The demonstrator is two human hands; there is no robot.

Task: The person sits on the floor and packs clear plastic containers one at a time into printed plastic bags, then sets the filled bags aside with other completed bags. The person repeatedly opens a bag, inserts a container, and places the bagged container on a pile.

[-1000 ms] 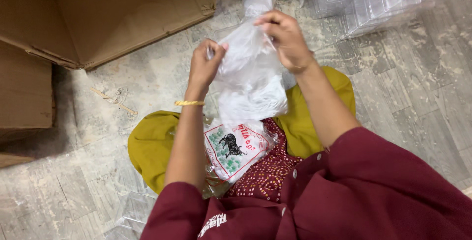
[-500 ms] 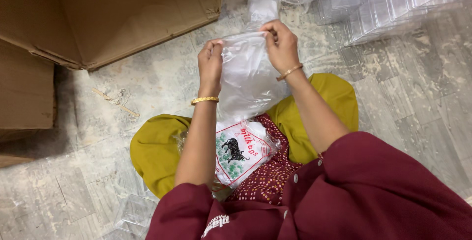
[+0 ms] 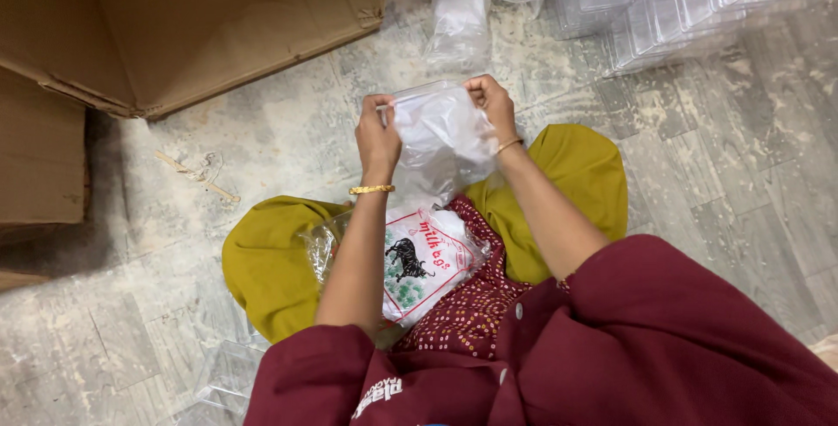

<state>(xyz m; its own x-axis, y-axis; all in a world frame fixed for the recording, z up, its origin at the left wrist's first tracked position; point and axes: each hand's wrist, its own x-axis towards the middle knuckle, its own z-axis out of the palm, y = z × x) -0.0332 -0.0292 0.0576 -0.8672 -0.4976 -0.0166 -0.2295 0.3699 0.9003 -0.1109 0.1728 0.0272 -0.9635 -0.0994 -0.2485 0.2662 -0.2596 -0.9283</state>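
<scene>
Both hands pinched the clear plastic bag (image 3: 441,129) at its top corners: left hand (image 3: 377,133), right hand (image 3: 491,103). Even tension would have kept its mouth straight.

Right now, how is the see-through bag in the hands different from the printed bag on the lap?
The clear bag is plain, with no picture; the printed bag is white with a red border and a black animal. The clear bag is held up at its top corners by the left hand and right hand; the printed bag lies flat on the lap, with no hand on it. Both look like thin plastic.
</scene>
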